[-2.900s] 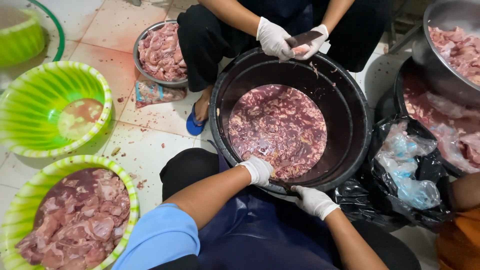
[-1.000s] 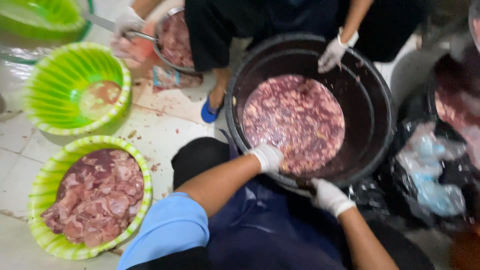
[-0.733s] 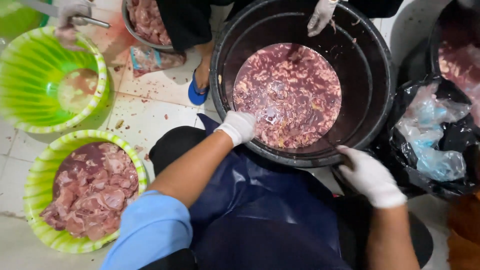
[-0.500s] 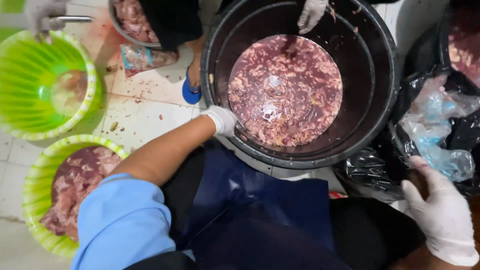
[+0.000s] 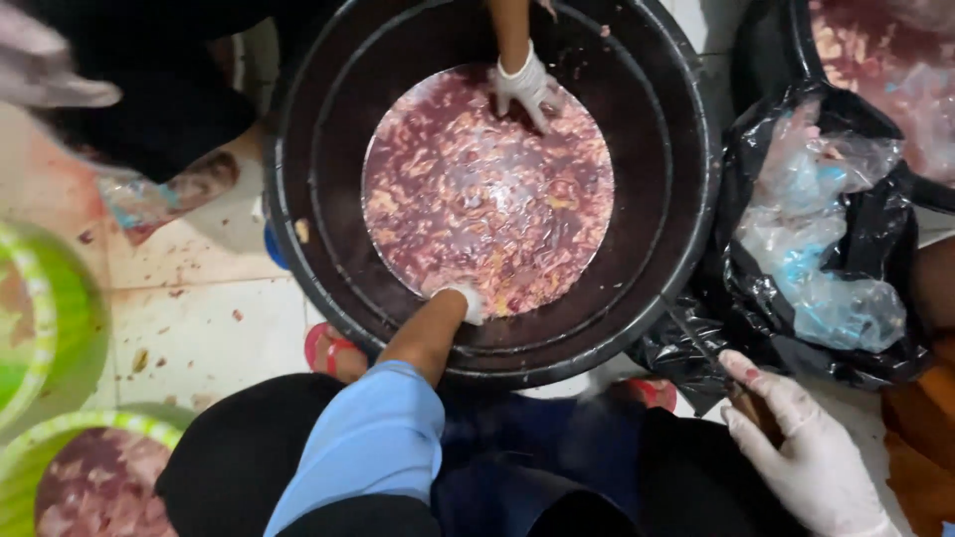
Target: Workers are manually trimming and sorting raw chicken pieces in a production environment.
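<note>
A big black tub (image 5: 298, 249) sits on the tiled floor before me, holding wet chopped raw meat (image 5: 487, 189) in reddish liquid. My left hand (image 5: 460, 298), in a white glove, is pushed into the near edge of the meat, with its fingers hidden. My right hand (image 5: 796, 447), also gloved, is off to the lower right with its fingers spread, touching a black plastic bag (image 5: 875, 338). Another person's gloved hand (image 5: 527, 85) presses into the meat at the far side of the tub.
The black bag holds crumpled clear and blue plastic (image 5: 816, 239). A container of raw meat (image 5: 885, 70) is at the top right. A green basket of meat (image 5: 90, 477) sits bottom left, and another green basket (image 5: 30, 318) is at the left edge. A red sandal (image 5: 333, 348) lies by the tub.
My left hand went from the tub's rim down into the meat. My right hand left the rim and moved out right to the black bag. The other person's hand entered the meat.
</note>
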